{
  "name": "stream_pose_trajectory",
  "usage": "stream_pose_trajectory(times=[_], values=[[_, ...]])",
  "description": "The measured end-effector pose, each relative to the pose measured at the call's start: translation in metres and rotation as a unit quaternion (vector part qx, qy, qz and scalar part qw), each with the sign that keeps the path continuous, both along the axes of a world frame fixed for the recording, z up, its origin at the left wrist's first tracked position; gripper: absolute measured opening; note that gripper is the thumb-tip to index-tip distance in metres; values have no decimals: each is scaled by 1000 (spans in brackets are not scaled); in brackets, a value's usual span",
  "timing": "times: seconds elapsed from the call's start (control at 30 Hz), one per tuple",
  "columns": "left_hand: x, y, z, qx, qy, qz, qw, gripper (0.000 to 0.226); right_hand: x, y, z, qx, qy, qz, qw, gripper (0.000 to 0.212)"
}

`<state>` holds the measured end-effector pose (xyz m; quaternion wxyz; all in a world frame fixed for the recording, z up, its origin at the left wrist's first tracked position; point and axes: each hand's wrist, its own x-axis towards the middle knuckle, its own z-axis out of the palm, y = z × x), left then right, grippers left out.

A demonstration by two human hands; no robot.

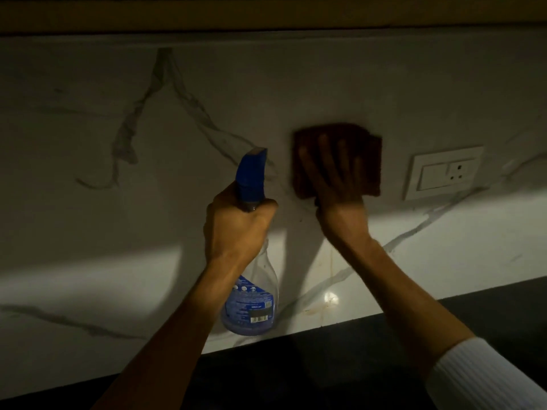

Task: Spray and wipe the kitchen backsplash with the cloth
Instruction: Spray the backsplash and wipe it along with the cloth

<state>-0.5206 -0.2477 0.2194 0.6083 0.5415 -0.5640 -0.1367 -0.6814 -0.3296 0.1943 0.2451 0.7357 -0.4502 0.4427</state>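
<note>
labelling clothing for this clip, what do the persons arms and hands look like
The left hand and right hand are bare: no gloves, no ring or watch visible. A white ribbed sleeve sits pushed up the right arm; the left forearm shows no sleeve.

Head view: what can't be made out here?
Trigger of the clear plastic spray bottle with blue nozzle: head view, covered by the left hand's grip.
Text on its label: head view, too small and blurred.
Patch of white marble-look backsplash behind the dark brown square cloth: head view, covered by the cloth and the right hand.
Surface of the black countertop: head view, too dark, cut off by the bottom edge.
</note>
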Motion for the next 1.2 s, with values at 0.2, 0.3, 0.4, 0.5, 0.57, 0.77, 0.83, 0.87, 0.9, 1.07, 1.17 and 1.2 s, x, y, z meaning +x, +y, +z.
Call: stream_pose_trajectory(times=[0.2, 0.3, 0.4, 0.5, 0.57, 0.77, 0.83, 0.87, 0.9, 1.07, 1.17, 1.2], values=[[-6, -2, -1, -4, -22, -15, 1000, 15, -26, -10, 9, -27, -77, -2, 997, 78], [-2, -3, -1, -1, -21, -3, 1000, 16, -20, -10, 5, -21, -122, -15, 992, 73], [2, -4, -6, 4, -13, -7, 1000, 13, -9, -1, -24, -9, -23, 22, 999, 77], [4, -6, -16, 16, -31, -25, 999, 8, -11, 6, -35, 5, 44, 58, 997, 83], [5, -7, -25, 30, -29, -36, 998, 8, -17, 5, -29, 8, 3, 58, 998, 75], [16, -8, -41, 55, -34, -25, 998, 7, -6, -2, -25, -32, -180, -15, 983, 70], [19, -8, -43, 59, -38, -22, 997, 19, 9, 1, -39, -31, -154, -1, 988, 69], [21, -7, -45, 61, -40, -20, 997, 24, 17, 4, -50, -26, -113, 16, 993, 66], [23, -6, -45, 65, -40, -18, 997, 29, 24, 8, -62, -22, -59, 30, 998, 63], [36, -4, -53, 86, -44, 15, 995, 30, 24, 9, -53, -56, -12, 46, 997, 46], [43, -2, -54, 88, -45, 11, 995, 21, 25, -5, -11, -107, -166, 52, 979, 43], [45, -1, -54, 87, -45, 8, 995, 21, 26, -9, 1, -119, -205, 49, 970, 45]])
